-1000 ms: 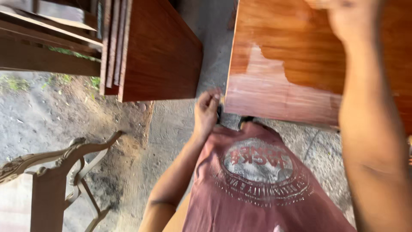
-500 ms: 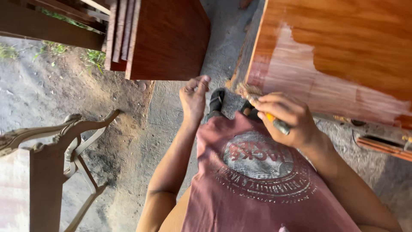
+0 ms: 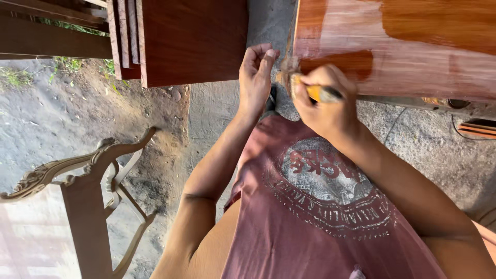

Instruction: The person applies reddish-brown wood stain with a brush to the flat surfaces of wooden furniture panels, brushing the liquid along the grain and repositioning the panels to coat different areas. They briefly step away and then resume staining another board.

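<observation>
Brushing shiny coat onto the edge of a wooden board

The fingers of the right hand (image 3: pixel 325 106) are curled tight around a small brush (image 3: pixel 305 89) with a yellow handle, and its bristles touch the corner of the big orange-brown board (image 3: pixel 413 46). The left hand (image 3: pixel 256 77) hovers just beside it with its fingers bent loosely together, holding nothing. It would be good to keep the strokes long and even so the wet part blends in. More dark boards (image 3: pixel 191 41) lean nearby, and a carved chair frame (image 3: pixel 77 170) stands on the dirt.
</observation>
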